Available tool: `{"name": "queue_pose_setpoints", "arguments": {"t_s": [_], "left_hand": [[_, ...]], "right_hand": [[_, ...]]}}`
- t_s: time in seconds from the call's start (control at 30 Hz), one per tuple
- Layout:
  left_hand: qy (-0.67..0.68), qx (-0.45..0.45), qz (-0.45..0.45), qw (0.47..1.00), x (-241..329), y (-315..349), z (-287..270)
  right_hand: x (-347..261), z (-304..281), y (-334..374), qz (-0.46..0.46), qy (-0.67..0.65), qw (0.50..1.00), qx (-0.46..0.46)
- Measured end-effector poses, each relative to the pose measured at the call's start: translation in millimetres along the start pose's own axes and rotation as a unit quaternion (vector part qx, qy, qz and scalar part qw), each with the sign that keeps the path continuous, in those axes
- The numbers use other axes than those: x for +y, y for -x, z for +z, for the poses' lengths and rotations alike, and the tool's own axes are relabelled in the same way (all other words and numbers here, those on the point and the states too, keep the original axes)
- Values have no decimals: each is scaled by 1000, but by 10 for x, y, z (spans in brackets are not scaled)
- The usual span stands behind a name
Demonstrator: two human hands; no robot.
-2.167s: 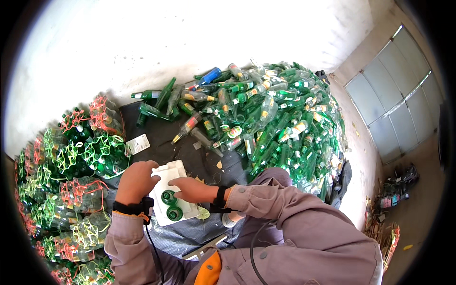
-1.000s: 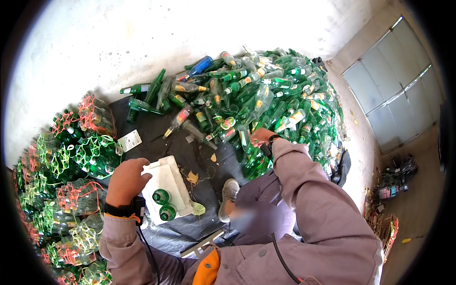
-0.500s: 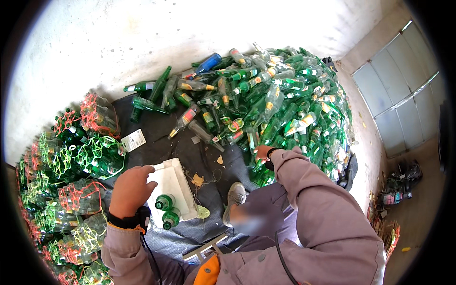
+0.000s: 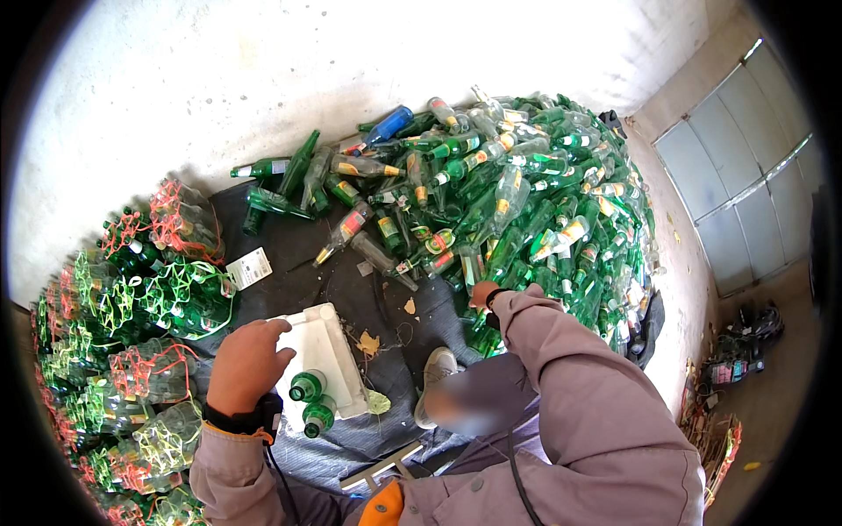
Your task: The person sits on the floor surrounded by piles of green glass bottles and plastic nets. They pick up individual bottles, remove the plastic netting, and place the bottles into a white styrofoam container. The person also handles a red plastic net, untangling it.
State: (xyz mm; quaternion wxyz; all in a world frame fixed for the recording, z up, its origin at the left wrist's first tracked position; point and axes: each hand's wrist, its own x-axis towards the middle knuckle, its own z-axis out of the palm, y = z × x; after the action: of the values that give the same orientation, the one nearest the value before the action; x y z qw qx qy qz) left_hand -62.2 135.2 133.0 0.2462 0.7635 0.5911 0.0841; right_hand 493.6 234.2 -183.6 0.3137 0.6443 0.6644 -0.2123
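My left hand (image 4: 248, 364) hovers at the left edge of a white foam tray (image 4: 344, 364), thumb and fingers apart, holding nothing. Two green glass bottles (image 4: 309, 386) stand upright, side by side, on the tray near that wrist, their mouths facing up. My right hand (image 4: 481, 294) reaches down to the near left edge of a large heap of loose glass bottles (image 4: 526, 206). Its fingers look curled in among green bottles, and the bottles and wrist hide what they grip, if anything.
Bundles of bottles tied with red and green string (image 4: 189, 294) stand along the left. A white card (image 4: 249, 268) and dry leaves (image 4: 367, 343) lie on the black sheet (image 4: 289, 285). A blue bottle (image 4: 388, 124) tops the heap by the white wall. My shoe (image 4: 436, 373) rests before the heap.
The whole view has shifted slightly. My left hand stays open beside the tray, and my right hand stays at the heap's edge with little visible movement. The two bottles still stand on the tray.
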Motion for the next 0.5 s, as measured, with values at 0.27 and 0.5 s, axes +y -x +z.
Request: {"name": "queue_pose_setpoints", "arguments": {"t_s": [0.27, 0.5], "left_hand": [[-4, -2, 13, 1000, -53, 14, 38], [5, 5, 36, 999, -41, 16, 29]], "right_hand": [[271, -135, 126, 54, -34, 993, 100], [1115, -640, 362, -178, 173, 958, 147]]}}
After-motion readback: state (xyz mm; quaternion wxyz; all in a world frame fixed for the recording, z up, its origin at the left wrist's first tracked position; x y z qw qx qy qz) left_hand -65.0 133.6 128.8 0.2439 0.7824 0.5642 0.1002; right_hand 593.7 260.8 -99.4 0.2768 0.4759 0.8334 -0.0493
